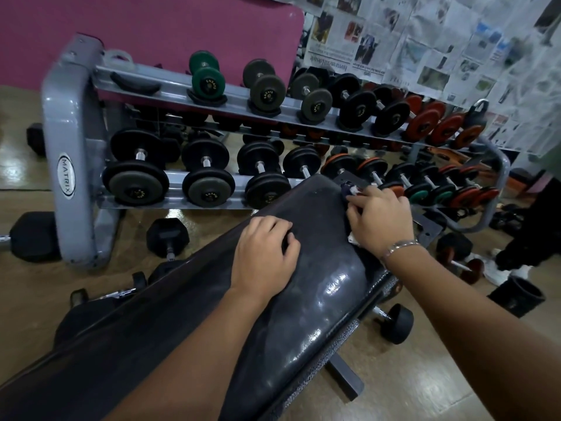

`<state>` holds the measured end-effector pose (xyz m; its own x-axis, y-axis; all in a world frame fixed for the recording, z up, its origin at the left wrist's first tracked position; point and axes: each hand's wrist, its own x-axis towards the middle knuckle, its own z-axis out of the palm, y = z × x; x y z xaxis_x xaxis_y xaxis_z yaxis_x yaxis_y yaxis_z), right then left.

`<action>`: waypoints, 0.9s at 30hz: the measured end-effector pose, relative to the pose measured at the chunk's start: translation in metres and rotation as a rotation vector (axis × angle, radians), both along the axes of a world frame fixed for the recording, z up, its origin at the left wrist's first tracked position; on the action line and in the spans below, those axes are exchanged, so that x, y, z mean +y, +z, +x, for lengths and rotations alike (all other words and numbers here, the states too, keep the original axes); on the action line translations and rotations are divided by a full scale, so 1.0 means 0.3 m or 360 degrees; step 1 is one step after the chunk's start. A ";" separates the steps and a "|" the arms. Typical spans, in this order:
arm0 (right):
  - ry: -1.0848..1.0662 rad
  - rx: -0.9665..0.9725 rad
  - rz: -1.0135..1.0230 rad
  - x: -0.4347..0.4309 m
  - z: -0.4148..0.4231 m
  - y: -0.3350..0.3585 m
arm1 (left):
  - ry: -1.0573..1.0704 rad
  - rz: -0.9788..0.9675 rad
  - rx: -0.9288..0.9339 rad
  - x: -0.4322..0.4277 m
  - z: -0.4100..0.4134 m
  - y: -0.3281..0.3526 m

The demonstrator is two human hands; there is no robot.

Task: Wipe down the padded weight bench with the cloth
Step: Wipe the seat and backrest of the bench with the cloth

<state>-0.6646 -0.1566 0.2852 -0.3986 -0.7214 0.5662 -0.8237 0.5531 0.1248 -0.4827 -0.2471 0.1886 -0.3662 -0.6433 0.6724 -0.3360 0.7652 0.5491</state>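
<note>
The padded weight bench [194,314] is black and glossy and runs from the lower left up to the centre right. My left hand [264,256] rests on its top with the fingers curled over the left edge of the pad. My right hand [379,220] presses a small cloth [352,189] against the far right edge of the pad. Only a dark and white bit of the cloth shows past the fingertips, and a white corner peeks out under the palm. A silver bracelet sits on my right wrist.
A grey dumbbell rack [73,165] with two tiers of dumbbells stands right behind the bench. Loose dumbbells [167,235] lie on the floor left and right of the bench. A person's legs and white shoes [501,268] are at the far right, beside a black cup [519,296].
</note>
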 end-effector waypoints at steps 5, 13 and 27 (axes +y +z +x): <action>-0.0105 -0.0011 0.0069 -0.090 -0.011 0.040 | 0.0002 -0.0001 -0.0018 0.006 0.000 0.004; -0.0037 0.0040 0.0041 -0.136 -0.002 0.028 | -0.0012 0.0018 -0.0012 0.004 -0.001 0.004; 0.0088 0.0044 0.0161 -0.136 -0.009 0.014 | -0.0032 0.0103 0.0010 -0.002 0.001 0.009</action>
<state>-0.6673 -0.1975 0.2895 -0.3416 -0.7961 0.4995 -0.8481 0.4901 0.2011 -0.4825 -0.2477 0.1912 -0.3754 -0.6779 0.6321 -0.3171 0.7347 0.5997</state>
